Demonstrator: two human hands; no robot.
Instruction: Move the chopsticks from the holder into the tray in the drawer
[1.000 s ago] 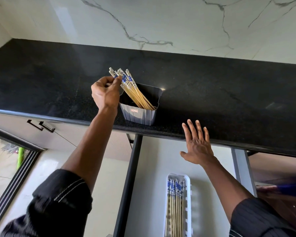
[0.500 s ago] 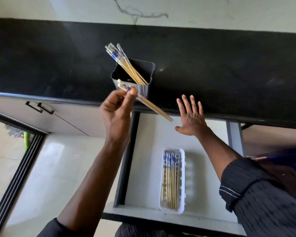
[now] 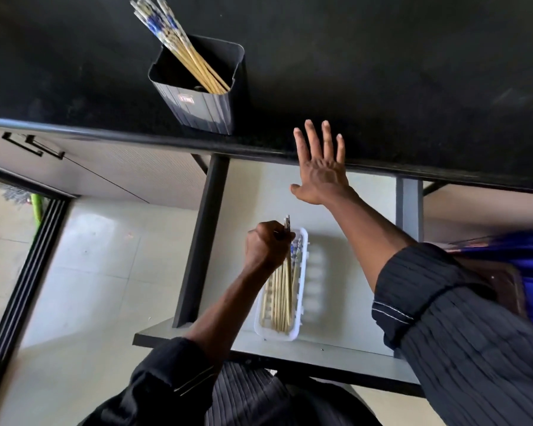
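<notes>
A dark square holder [image 3: 202, 110] stands near the black counter's front edge with several blue-and-white topped chopsticks [image 3: 179, 47] leaning out to the upper left. Below it a white tray [image 3: 302, 290] lies in the open drawer [image 3: 345, 352], with several chopsticks [image 3: 279, 296] laid lengthwise inside. My left hand [image 3: 266, 245] is over the tray's far end, shut on a chopstick [image 3: 287, 229] that points along the tray. My right hand [image 3: 320, 170] hovers flat at the counter's edge, fingers spread, holding nothing.
The black counter [image 3: 382, 72] fills the top of the view. The drawer's dark side rail [image 3: 203, 241] runs left of the tray. A closed cabinet front with a black handle [image 3: 34, 146] is at the left, above a pale tiled floor [image 3: 90, 272].
My left hand carried a chopstick from beside the holder down to the tray in the drawer. The right hand stayed at the counter's edge. The view tilted further down.
</notes>
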